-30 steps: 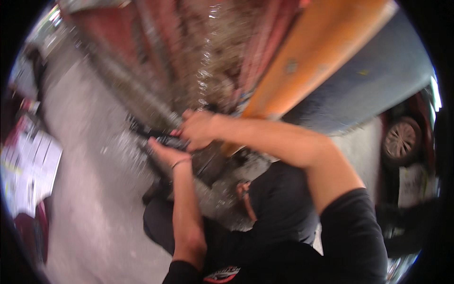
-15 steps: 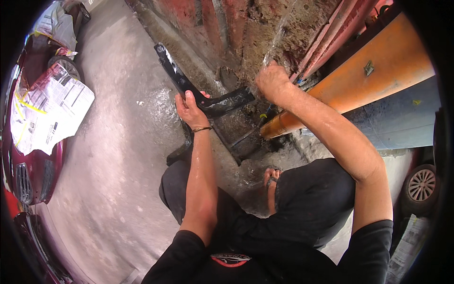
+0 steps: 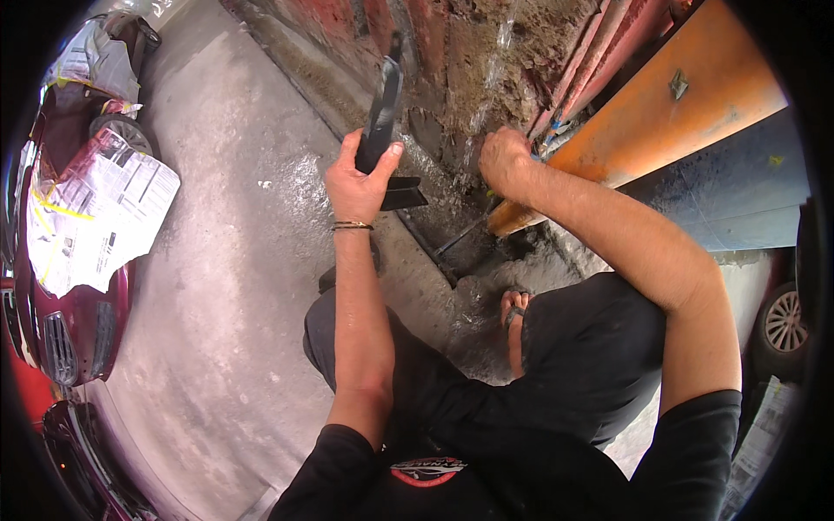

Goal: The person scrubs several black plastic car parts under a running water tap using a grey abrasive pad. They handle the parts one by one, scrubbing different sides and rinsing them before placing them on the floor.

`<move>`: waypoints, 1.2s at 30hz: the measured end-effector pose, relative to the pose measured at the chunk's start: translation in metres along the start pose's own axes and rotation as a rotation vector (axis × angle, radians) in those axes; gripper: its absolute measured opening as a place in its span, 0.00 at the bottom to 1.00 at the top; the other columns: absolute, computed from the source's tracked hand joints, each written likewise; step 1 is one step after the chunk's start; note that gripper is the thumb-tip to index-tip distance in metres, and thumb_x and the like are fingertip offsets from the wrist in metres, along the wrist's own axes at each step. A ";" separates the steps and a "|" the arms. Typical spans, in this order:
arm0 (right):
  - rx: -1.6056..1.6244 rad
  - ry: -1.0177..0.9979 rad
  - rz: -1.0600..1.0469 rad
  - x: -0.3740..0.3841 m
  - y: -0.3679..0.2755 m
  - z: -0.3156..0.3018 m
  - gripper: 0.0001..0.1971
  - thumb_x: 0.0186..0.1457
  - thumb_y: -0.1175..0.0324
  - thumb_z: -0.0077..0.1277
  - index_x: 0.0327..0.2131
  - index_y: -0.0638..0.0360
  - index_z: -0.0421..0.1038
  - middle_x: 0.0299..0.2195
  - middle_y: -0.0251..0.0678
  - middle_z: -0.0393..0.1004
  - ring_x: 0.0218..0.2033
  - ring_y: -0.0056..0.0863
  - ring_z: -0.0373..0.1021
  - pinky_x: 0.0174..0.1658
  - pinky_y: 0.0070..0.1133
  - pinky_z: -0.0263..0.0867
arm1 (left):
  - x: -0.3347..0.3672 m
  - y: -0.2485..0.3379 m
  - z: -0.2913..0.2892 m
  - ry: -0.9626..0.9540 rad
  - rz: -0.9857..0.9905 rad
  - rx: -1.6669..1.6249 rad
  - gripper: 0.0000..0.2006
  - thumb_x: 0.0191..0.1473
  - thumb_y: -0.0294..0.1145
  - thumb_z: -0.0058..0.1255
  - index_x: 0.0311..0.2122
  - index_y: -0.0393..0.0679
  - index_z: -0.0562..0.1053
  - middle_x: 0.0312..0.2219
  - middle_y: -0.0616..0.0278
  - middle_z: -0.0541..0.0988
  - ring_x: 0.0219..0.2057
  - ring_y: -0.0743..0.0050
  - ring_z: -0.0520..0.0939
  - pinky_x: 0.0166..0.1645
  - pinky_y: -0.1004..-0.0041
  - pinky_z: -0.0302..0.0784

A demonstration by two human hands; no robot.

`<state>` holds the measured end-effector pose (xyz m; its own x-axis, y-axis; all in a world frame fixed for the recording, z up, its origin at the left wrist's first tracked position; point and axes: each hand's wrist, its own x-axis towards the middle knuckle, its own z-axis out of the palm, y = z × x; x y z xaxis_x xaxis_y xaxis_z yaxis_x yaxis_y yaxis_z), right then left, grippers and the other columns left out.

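Observation:
My left hand (image 3: pixel 362 181) grips a long black plastic trim piece (image 3: pixel 382 113) and holds it upright in front of a wet red brick wall (image 3: pixel 452 52). The piece's lower end flares into a flat black tab beside my thumb. My right hand (image 3: pixel 504 161) is closed into a fist at the foot of the wall, where a thin stream of water (image 3: pixel 486 87) runs down; what it holds is hidden. A metal bangle circles my left wrist. I am crouched, with black trousers and a sandalled foot (image 3: pixel 514 308) below.
An orange panel (image 3: pixel 660 113) leans against the wall on the right, over a blue-grey sheet (image 3: pixel 730 191). A dark red car (image 3: pixel 61 286) masked with newspaper (image 3: pixel 95 208) stands at the left. Wet concrete floor (image 3: pixel 217 286) lies between. A car wheel (image 3: pixel 782 321) shows at the far right.
My left hand has turned the black trim piece from lying slanted along the floor to standing upright. My right hand has stayed at the wall by the running water.

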<state>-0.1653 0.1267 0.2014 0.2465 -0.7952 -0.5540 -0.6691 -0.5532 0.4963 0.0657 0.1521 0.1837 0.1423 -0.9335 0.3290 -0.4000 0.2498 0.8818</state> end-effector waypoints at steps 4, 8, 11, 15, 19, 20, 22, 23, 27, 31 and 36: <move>0.023 -0.049 -0.010 0.000 0.002 -0.012 0.15 0.52 0.64 0.62 0.45 0.50 0.83 0.43 0.26 0.83 0.43 0.29 0.79 0.31 0.32 0.73 | 0.003 -0.037 -0.001 0.067 -0.001 -0.244 0.19 0.58 0.42 0.65 0.45 0.38 0.75 0.28 0.65 0.81 0.28 0.80 0.80 0.35 0.76 0.77; 0.049 0.040 -0.036 -0.006 0.008 -0.011 0.16 0.53 0.63 0.61 0.46 0.50 0.83 0.46 0.30 0.83 0.46 0.31 0.80 0.36 0.33 0.76 | 0.003 -0.049 0.007 0.123 -0.154 -0.526 0.12 0.65 0.39 0.57 0.40 0.41 0.72 0.27 0.64 0.80 0.26 0.79 0.80 0.33 0.76 0.75; 0.088 0.066 -0.068 -0.026 0.013 -0.027 0.15 0.53 0.63 0.61 0.46 0.49 0.83 0.46 0.32 0.83 0.48 0.32 0.80 0.40 0.31 0.76 | 0.001 -0.052 0.017 0.165 -0.233 -0.633 0.11 0.67 0.41 0.53 0.41 0.44 0.70 0.27 0.64 0.80 0.27 0.78 0.82 0.31 0.77 0.72; 0.108 0.047 -0.017 -0.029 0.009 -0.026 0.14 0.55 0.63 0.59 0.44 0.49 0.83 0.45 0.34 0.83 0.48 0.31 0.80 0.42 0.29 0.76 | -0.004 -0.051 0.044 0.171 -0.193 -0.577 0.12 0.68 0.42 0.51 0.44 0.43 0.69 0.27 0.61 0.81 0.27 0.74 0.83 0.31 0.76 0.73; 0.212 0.204 0.079 -0.030 0.010 -0.028 0.11 0.55 0.64 0.57 0.41 0.49 0.84 0.40 0.33 0.84 0.44 0.30 0.80 0.39 0.28 0.75 | -0.020 -0.038 0.066 0.191 -0.222 -0.566 0.12 0.68 0.42 0.52 0.42 0.45 0.69 0.28 0.64 0.80 0.28 0.78 0.81 0.32 0.77 0.71; 0.229 0.289 0.105 -0.026 0.009 -0.024 0.11 0.55 0.64 0.56 0.40 0.49 0.84 0.39 0.33 0.84 0.43 0.30 0.80 0.39 0.28 0.75 | -0.023 -0.036 0.070 0.209 -0.217 -0.566 0.12 0.68 0.42 0.51 0.43 0.44 0.68 0.28 0.64 0.80 0.28 0.78 0.81 0.32 0.77 0.71; 0.205 0.400 0.145 -0.018 0.007 -0.011 0.09 0.55 0.65 0.56 0.38 0.48 0.84 0.36 0.32 0.84 0.40 0.30 0.80 0.38 0.28 0.75 | -0.029 -0.027 0.082 0.249 -0.235 -0.619 0.12 0.68 0.42 0.51 0.43 0.44 0.68 0.28 0.64 0.80 0.29 0.78 0.81 0.32 0.77 0.71; 0.169 0.437 0.152 -0.010 0.003 -0.007 0.09 0.55 0.65 0.56 0.37 0.48 0.84 0.35 0.32 0.84 0.39 0.31 0.80 0.37 0.28 0.74 | -0.031 -0.020 0.084 0.277 -0.254 -0.661 0.12 0.68 0.41 0.51 0.43 0.44 0.67 0.28 0.64 0.79 0.29 0.78 0.81 0.32 0.77 0.70; 0.223 0.457 0.017 0.009 -0.002 0.005 0.08 0.52 0.66 0.58 0.34 0.50 0.85 0.34 0.36 0.84 0.40 0.33 0.80 0.39 0.30 0.75 | -0.036 0.000 0.086 0.335 -0.197 -0.735 0.12 0.68 0.40 0.50 0.41 0.44 0.65 0.28 0.64 0.78 0.28 0.80 0.78 0.33 0.77 0.70; 0.356 0.179 0.010 -0.001 0.001 -0.014 0.11 0.49 0.60 0.60 0.31 0.55 0.85 0.35 0.44 0.84 0.41 0.41 0.81 0.45 0.35 0.77 | -0.043 0.023 0.088 0.396 -0.139 -0.474 0.13 0.65 0.37 0.56 0.40 0.40 0.66 0.28 0.63 0.76 0.30 0.77 0.77 0.39 0.72 0.75; 0.611 0.069 -0.178 0.011 -0.028 -0.030 0.20 0.56 0.52 0.55 0.38 0.59 0.84 0.42 0.49 0.82 0.47 0.46 0.78 0.53 0.36 0.73 | -0.054 -0.023 0.082 0.385 -0.201 -0.556 0.15 0.64 0.39 0.58 0.46 0.40 0.69 0.30 0.64 0.77 0.32 0.78 0.78 0.40 0.73 0.76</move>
<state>-0.1225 0.1260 0.2012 0.4219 -0.7296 -0.5382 -0.8876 -0.4535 -0.0811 -0.0069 0.1754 0.1183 0.5163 -0.8437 0.1470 0.1747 0.2719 0.9463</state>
